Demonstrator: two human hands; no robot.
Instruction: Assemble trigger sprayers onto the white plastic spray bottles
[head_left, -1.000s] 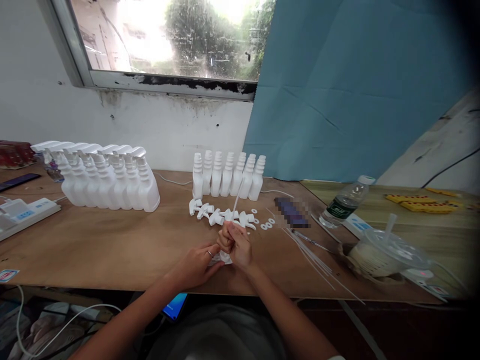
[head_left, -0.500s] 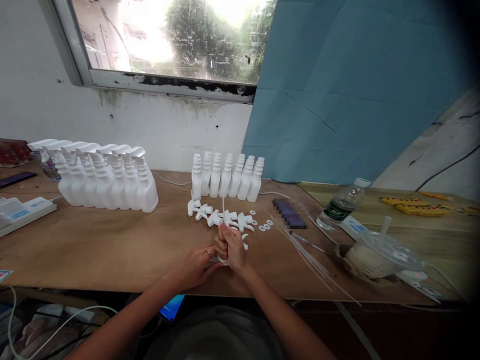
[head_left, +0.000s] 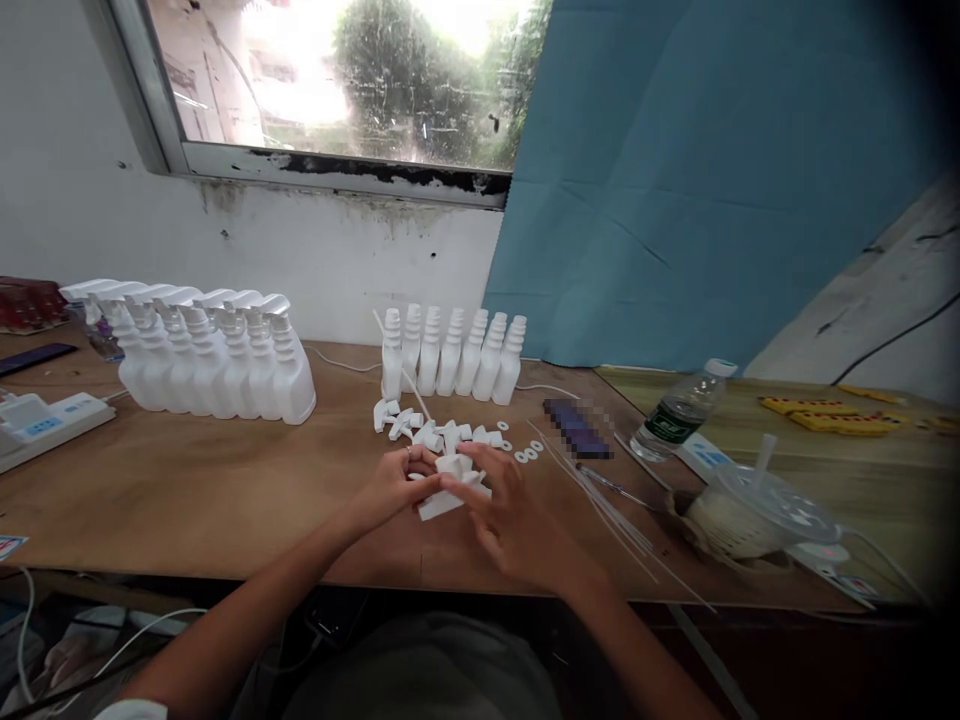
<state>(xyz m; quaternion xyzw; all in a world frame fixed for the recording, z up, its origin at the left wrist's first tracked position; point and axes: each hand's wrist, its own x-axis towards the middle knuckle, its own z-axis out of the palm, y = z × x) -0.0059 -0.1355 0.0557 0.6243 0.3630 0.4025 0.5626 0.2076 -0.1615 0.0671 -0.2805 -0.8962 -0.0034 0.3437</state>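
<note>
Holding a white spray head (head_left: 439,506) between left hand (head_left: 396,488) and an equally near right hand (head_left: 516,512), curved against its other side in grip or mere touch, impossible to tell, with a thin white tube (head_left: 416,392) slanting lengthwise ahead and leftward beyond both hands.

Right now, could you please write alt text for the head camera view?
A person's left hand holds a white plastic piece at a brown table, the right hand close against it; behind lie loose spray heads and stand seven uncapped white bottles.
</note>
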